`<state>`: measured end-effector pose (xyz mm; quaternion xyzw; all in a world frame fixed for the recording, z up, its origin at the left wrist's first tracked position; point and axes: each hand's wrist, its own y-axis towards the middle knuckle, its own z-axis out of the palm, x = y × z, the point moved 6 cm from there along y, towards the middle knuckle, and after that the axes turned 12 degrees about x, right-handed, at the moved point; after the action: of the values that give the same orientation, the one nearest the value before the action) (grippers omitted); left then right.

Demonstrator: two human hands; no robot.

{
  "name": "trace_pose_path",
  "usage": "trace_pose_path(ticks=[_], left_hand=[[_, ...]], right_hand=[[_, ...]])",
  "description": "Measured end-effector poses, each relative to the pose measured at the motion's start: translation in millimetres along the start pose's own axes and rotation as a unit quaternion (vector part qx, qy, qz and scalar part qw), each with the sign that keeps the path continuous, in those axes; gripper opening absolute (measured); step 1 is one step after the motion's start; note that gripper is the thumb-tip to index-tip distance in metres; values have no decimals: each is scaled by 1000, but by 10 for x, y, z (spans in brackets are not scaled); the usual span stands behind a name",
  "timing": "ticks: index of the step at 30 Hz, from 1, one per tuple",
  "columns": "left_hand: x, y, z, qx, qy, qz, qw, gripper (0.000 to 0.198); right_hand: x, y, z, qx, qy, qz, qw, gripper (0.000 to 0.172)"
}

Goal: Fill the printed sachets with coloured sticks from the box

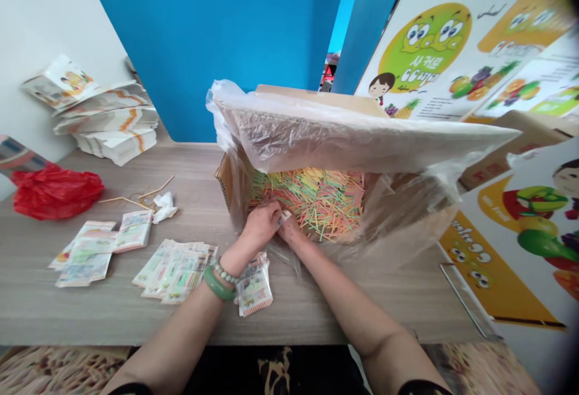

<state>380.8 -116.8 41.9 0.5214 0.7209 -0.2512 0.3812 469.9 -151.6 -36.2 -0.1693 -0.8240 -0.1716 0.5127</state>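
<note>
My left hand, with a green bangle and a bead bracelet at its wrist, is closed on a small printed packet at the near edge of a lined cardboard box. Beside it my right hand meets the packet; its fingers are hidden. Behind both hands, many thin coloured sticks in pink, green, yellow and orange lie in the box. Under my left wrist are some flat printed packets. Further left, a fanned row of filled packets rests on the table.
Clear plastic lining drapes over the box's sides. At left are stacked packets, a crumpled tissue, a red plastic bag and folded cartons. Printed cartons crowd the right; a blue panel stands behind.
</note>
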Motion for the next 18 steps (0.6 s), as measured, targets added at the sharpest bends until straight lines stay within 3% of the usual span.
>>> trace_pose_path(ticks=[7, 10, 16, 18], left_hand=[[70, -42, 69, 43, -113, 14, 993, 13], [82, -52, 38, 29, -154, 25, 987, 14], [85, -23, 60, 20, -84, 23, 996, 14], [117, -25, 67, 21, -104, 11, 994, 12]], right_hand=[[82, -65, -10, 7, -98, 32, 995, 12], [73, -69, 21, 18, -123, 45, 991, 11], [88, -86, 34, 15, -154, 50, 987, 19], [109, -96, 21, 4, -157, 40, 987, 16]])
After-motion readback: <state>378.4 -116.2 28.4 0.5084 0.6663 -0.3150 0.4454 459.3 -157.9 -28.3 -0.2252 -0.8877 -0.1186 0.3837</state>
